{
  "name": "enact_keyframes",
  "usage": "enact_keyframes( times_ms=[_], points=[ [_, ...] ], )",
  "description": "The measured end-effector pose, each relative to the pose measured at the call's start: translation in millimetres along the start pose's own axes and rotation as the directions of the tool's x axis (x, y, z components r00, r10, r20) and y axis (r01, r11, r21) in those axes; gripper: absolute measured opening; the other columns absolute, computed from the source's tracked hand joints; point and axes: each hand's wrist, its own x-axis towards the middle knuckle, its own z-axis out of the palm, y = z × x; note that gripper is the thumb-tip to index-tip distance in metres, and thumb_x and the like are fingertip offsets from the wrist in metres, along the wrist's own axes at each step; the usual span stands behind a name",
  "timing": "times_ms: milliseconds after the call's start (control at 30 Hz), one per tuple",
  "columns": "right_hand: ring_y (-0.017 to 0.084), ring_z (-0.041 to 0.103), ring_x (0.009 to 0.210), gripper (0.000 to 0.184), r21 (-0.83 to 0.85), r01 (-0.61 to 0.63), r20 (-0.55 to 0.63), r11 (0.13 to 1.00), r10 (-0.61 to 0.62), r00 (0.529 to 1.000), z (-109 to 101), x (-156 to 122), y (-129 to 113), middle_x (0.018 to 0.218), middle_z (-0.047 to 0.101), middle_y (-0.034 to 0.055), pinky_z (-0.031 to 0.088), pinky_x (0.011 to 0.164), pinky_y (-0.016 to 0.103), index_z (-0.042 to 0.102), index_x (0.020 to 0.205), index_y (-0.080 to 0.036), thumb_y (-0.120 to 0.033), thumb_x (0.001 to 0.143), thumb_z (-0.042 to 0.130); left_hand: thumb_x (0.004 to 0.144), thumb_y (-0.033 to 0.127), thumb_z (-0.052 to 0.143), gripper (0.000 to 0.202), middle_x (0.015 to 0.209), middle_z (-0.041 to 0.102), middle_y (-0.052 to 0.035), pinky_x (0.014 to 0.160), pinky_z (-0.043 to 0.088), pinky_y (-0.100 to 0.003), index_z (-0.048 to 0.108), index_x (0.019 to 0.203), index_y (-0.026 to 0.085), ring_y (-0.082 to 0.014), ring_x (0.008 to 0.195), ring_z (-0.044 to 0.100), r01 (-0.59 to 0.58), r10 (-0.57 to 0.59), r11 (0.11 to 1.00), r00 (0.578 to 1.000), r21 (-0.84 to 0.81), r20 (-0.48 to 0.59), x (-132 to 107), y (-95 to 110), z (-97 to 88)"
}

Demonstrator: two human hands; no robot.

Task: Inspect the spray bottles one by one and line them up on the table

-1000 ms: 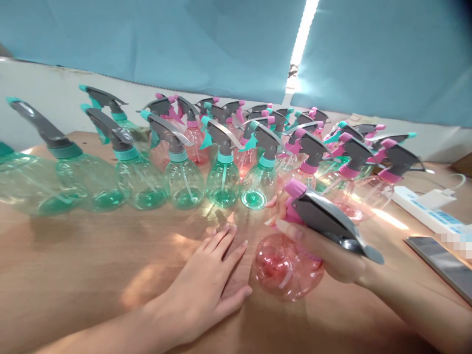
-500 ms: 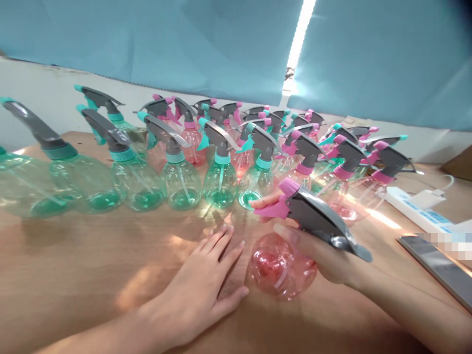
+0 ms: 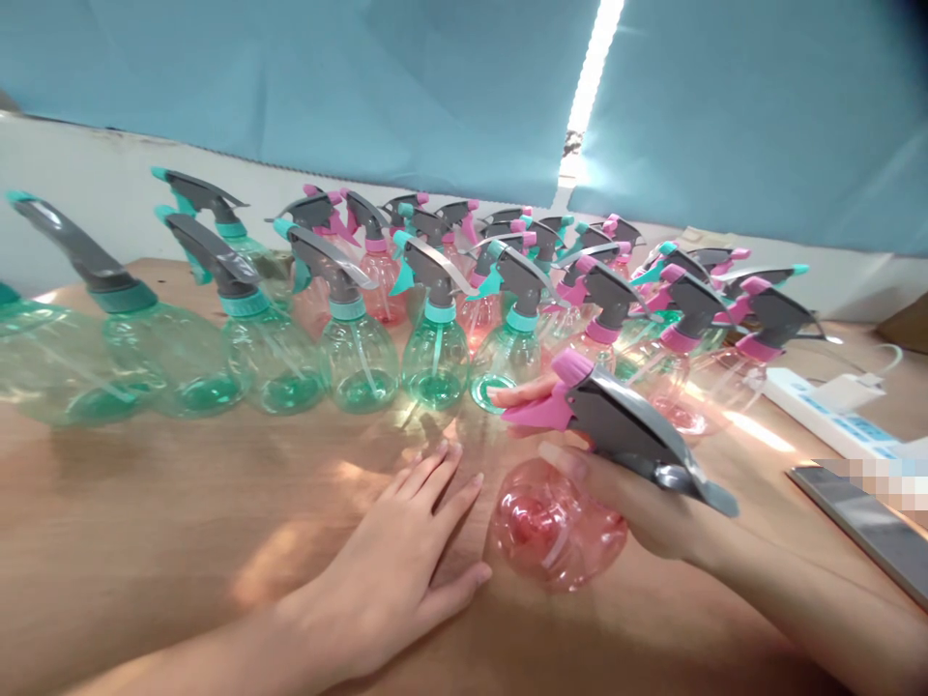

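My right hand [image 3: 616, 488] is wrapped round the neck of a pink spray bottle [image 3: 555, 536] with a grey and pink trigger head. That bottle is at the right of centre, its clear round body low over or on the table; which of the two I cannot tell. Left of it, my left hand [image 3: 406, 551] lies flat on the wooden table [image 3: 181, 541], fingers stretched out and holding nothing. Just beyond my fingertips stands a green spray bottle [image 3: 435, 362], one of a front row of green ones with grey and turquoise heads.
More pink spray bottles [image 3: 678, 338] stand at the right end of the row, with several mixed pink and green ones behind. A white power strip [image 3: 826, 411] with a plug and a phone [image 3: 862, 522] lie on the right. A blue curtain [image 3: 362, 97] hangs behind.
The view has shifted very slightly, so everything sits a few pixels to the right. Both hands and the held spray bottle otherwise keep their places.
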Motion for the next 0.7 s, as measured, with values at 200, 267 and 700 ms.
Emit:
enact_keyframes(
  times_ms=[200,267,700],
  points=[
    [0.014,0.068,0.071,0.023,-0.020,0.006,-0.024,1.000,-0.006,1.000,0.3,1.0,-3.6,0.110,0.070,0.0046,0.059,0.068,0.028,0.066,0.102,-0.025,-0.019,0.082,0.060,0.095,0.054,0.048,0.064,0.157,0.024,-0.0165,0.113,0.024,-0.059,0.043,0.145,0.016,-0.0346,0.145,0.020,0.001,-0.001,1.000,1.000,0.000,-0.002,0.7,0.8,1.1],
    [0.012,0.064,0.060,0.024,-0.028,-0.006,-0.012,1.000,0.006,1.000,-1.2,-0.3,-1.4,0.106,0.070,0.0042,0.057,0.060,0.027,0.066,0.107,-0.027,-0.024,0.084,0.062,0.095,0.055,0.048,0.063,0.157,0.025,-0.0162,0.113,0.024,-0.059,0.043,0.145,0.016,-0.0349,0.144,0.021,0.000,0.000,1.000,1.000,-0.017,-0.009,0.7,1.0,0.8],
    [0.014,0.053,0.052,0.013,-0.142,0.001,-0.025,0.990,-0.005,1.000,-3.6,0.3,1.2,0.063,0.055,-0.0029,0.049,0.053,0.030,0.062,0.094,-0.027,-0.037,0.087,0.060,0.094,0.056,0.049,0.065,0.157,0.026,-0.0166,0.114,0.023,-0.058,0.045,0.144,0.015,-0.0360,0.144,0.020,0.013,-0.013,0.999,1.000,-0.034,0.000,0.9,0.1,1.3]
  ],
)
